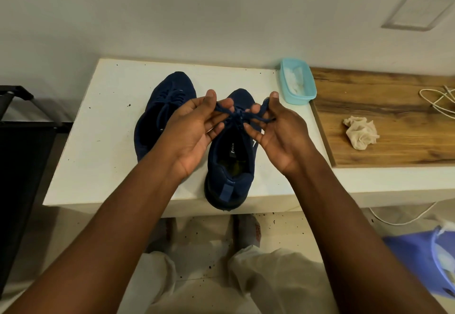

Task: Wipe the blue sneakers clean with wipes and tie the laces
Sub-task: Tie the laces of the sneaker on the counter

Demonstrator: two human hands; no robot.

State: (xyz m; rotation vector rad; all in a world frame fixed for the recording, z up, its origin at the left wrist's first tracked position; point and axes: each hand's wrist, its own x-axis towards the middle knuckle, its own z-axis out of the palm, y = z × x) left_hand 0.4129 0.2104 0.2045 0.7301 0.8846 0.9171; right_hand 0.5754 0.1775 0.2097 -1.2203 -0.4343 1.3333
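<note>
L hand (194,129), R hand (280,131) pinch laces (237,114); 2 sneakers (157,116), 1 tub (299,100).

Centre frame shows two blue sneakers, the farther sneaker (157,121) and the nearer sneaker (231,161), two hands, left hand (194,131) and right hand (280,134), and at right one pale-blue tub (299,99), one crumpled wipe (360,132) and perhaps two white cables (435,99).
</note>
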